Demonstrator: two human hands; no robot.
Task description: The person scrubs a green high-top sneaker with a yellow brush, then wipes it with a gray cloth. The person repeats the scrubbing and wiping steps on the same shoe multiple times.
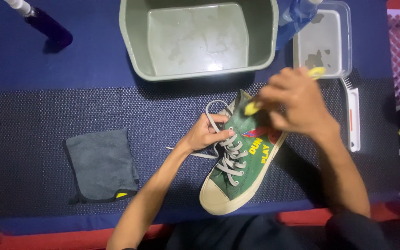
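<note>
Left hand [205,133]: laces gripped, shoe [239,155] steadied, centre frame. Right hand [297,105]: yellow brush [252,108] grasped, scrubbing the collar. Judged next: lower strokes.

No packages, labels, signs or screens.

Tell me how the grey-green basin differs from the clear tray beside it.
The grey-green basin is opaque, while the clear tray is see-through plastic. The basin is far larger and deeper; the tray is small and shallow. The basin sits behind the green sneaker; the tray sits further right, behind the right hand and beside a white brush. Both are rectangular with rounded corners and rest on the blue mat.
</note>
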